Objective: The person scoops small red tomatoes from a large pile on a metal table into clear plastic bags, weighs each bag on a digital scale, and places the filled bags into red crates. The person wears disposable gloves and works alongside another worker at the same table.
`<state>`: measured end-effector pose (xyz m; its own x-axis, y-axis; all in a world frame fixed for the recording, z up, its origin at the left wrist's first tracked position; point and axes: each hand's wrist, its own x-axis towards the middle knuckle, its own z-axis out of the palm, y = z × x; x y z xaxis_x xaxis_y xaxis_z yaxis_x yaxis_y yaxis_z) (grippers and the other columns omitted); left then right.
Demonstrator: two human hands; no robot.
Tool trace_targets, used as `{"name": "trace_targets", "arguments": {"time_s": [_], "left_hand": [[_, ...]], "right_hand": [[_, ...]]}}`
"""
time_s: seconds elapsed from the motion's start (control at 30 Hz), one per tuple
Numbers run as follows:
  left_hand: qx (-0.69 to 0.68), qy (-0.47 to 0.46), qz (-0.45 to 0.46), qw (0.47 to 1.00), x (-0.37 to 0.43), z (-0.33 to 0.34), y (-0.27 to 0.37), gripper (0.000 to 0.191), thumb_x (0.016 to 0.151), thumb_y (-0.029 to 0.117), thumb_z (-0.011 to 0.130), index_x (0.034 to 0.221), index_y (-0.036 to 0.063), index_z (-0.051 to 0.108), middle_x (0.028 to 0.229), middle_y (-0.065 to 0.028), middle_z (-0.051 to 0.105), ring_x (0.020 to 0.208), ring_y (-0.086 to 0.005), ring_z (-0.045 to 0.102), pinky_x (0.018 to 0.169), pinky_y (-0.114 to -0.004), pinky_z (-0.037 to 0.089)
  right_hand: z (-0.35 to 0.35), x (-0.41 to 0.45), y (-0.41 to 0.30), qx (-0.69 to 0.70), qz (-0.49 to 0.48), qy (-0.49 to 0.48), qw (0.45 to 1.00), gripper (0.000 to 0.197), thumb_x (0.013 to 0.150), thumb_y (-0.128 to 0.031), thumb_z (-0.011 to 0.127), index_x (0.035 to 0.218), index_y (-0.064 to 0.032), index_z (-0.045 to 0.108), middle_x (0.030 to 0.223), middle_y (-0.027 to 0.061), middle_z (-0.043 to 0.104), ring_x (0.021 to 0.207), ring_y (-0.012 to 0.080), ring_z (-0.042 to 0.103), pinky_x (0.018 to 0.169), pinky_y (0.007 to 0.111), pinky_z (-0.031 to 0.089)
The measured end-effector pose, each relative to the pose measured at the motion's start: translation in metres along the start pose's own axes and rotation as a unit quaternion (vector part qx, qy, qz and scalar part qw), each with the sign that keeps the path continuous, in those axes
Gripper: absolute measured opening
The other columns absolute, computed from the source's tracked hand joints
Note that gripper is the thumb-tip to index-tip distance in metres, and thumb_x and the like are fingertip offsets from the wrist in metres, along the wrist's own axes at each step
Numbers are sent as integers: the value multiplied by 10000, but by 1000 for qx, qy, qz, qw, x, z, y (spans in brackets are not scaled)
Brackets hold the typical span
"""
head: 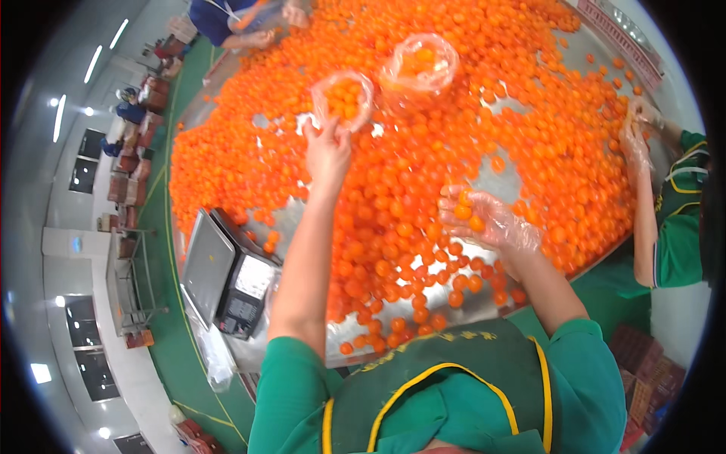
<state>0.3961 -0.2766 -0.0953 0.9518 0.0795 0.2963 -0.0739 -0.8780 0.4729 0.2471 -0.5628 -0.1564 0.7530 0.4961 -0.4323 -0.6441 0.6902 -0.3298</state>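
Observation:
Glossy orange balls [383, 196], which look like egg yolks, cover much of the metal table [498, 177] before me. My left hand [329, 150] is bare and reaches forward. Its fingertips are at the near rim of a clear plastic bag [317, 99] with orange balls inside; whether they pinch the rim is not clear. Just right of it stands a second clear plastic bag [445, 54], also with balls in it. My right hand [482, 221], in a clear plastic glove, is turned palm up over the pile, with a few orange balls [463, 212] on its fingers.
A digital scale [212, 272] stands at the table's left, a clear plastic sheet [218, 357] below it. One person's gloved hands [638, 136] are at the right edge, another's hands [264, 38] at the far left. A pink crate [621, 40] stands at the far right.

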Motion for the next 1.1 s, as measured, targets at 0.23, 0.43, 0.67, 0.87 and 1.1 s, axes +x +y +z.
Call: {"name": "trace_targets", "arguments": {"time_s": [0.23,0.43,0.67,0.87,1.1], "left_hand": [[-36,-44,-65,996,97,96,-80,549,834,161,633,1376,230,578,1565,-216,288,1248,-348,547,946,-423,512],[-176,29,6,984,102,85,-70,617,899,13,493,1500,95,384,1489,-200,439,1325,-321,494,1046,-385,446],[-317,34,-7,948,126,74,-92,444,1019,155,461,1459,111,419,1185,-203,660,1079,-320,659,937,-427,509],[-502,-66,-78,859,134,-4,-29,476,970,30,456,1444,69,428,1247,-114,622,1068,-236,646,891,-319,540],[-515,-34,-113,849,108,25,-53,802,838,-120,402,1572,142,216,1323,-190,556,877,-291,715,613,-347,624]], "right_hand": [[130,164,-58,38,-110,64,991,212,909,-226,650,1065,-84,668,1026,77,662,924,233,645,841,393,576],[165,229,-92,-532,-356,153,752,283,885,-249,657,1004,7,675,882,171,690,806,325,673,689,445,534],[142,298,-112,-735,-161,172,636,339,794,-284,715,920,30,724,895,238,706,816,332,704,688,439,526],[161,299,-154,-590,-326,37,738,243,814,-211,646,641,-39,647,589,57,600,524,185,571,469,369,424],[142,229,-119,-665,-302,7,683,263,906,-261,598,793,-25,622,698,45,549,684,155,556,657,342,462]]}}
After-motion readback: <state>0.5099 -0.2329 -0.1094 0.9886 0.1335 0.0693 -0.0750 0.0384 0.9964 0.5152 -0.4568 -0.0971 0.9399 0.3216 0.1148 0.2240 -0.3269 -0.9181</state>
